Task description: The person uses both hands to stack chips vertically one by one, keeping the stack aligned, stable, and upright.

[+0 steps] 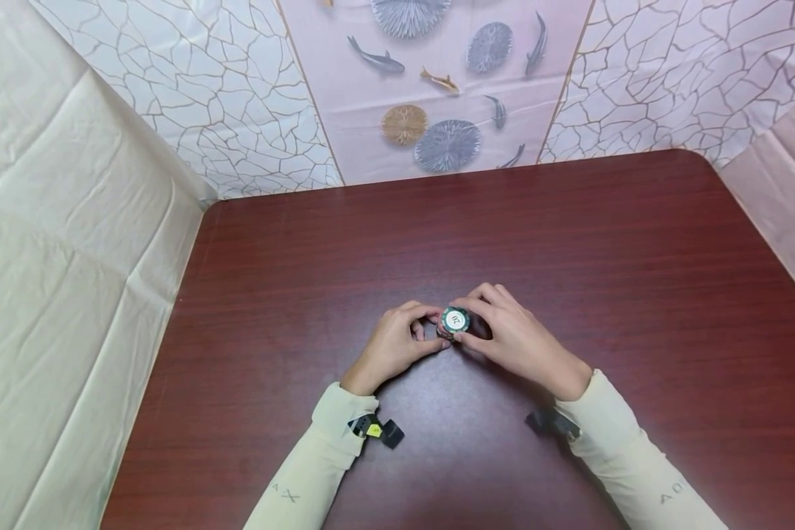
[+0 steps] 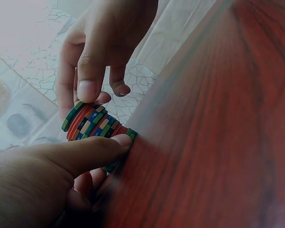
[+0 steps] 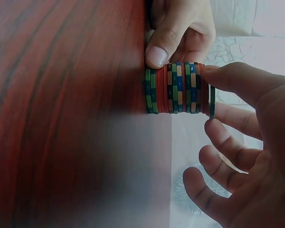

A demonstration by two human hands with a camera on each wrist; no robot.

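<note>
A stack of poker chips [image 3: 178, 89], banded in red, green, blue, black and tan, stands upright on the table. Around its lower part curl the thumb and fingers of my left hand [image 1: 394, 342], steadying it from the left. My right hand [image 1: 522, 340] pinches a green poker chip [image 1: 455, 320] with a white centre at the top of the stack. In the right wrist view a narrow gap shows between part of this chip and the red chip beneath it. The other right fingers are loosely bent beside the stack.
The dark red wooden table [image 1: 291, 258] extends around both hands. Patterned cloth [image 1: 225, 96] hangs behind its far edge, and pale cloth [image 1: 73, 258] lines the left side. A strap device [image 1: 374, 428] sits on the left wrist and another [image 1: 553, 423] on the right.
</note>
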